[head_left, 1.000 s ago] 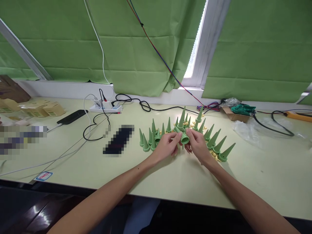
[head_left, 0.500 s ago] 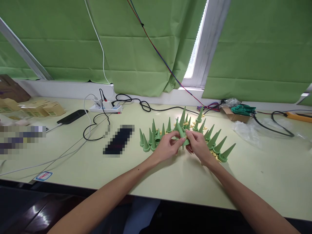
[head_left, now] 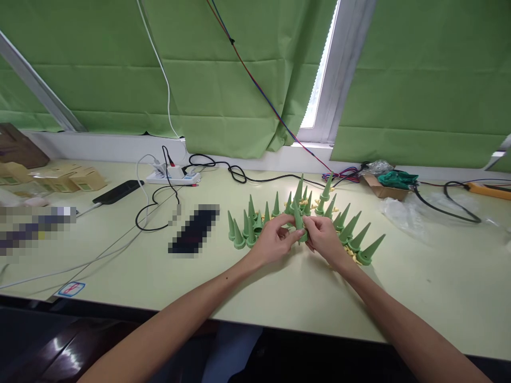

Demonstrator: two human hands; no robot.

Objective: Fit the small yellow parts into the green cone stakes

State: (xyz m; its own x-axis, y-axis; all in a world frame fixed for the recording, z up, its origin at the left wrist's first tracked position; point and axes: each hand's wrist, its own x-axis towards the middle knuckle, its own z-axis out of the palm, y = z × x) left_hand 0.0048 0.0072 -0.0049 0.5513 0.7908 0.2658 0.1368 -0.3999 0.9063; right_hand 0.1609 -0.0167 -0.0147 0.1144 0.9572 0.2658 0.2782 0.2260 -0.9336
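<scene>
Spike point(head_left: 298, 219), green, apparently plastic: slender cone, pointed tip, broader collar at base. Held near-upright above the table point(head_left: 279, 298), leaning slightly left; left hand point(head_left: 275, 238) pinching it, right hand point(head_left: 325, 238) bunched against the collar, exact grip hidden.

green cones point(head_left: 298, 196) blocking beyond, open tabletop point(head_left: 295, 298) nearer

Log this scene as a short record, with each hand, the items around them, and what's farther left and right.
Left hand: fingers hold green cone, tip up
Right hand: fingers at the cone's side, grip unclear
Around: other cones, small yellow pieces
Farther left: white power strip
Farther right: clear plastic, cardboard box
</scene>
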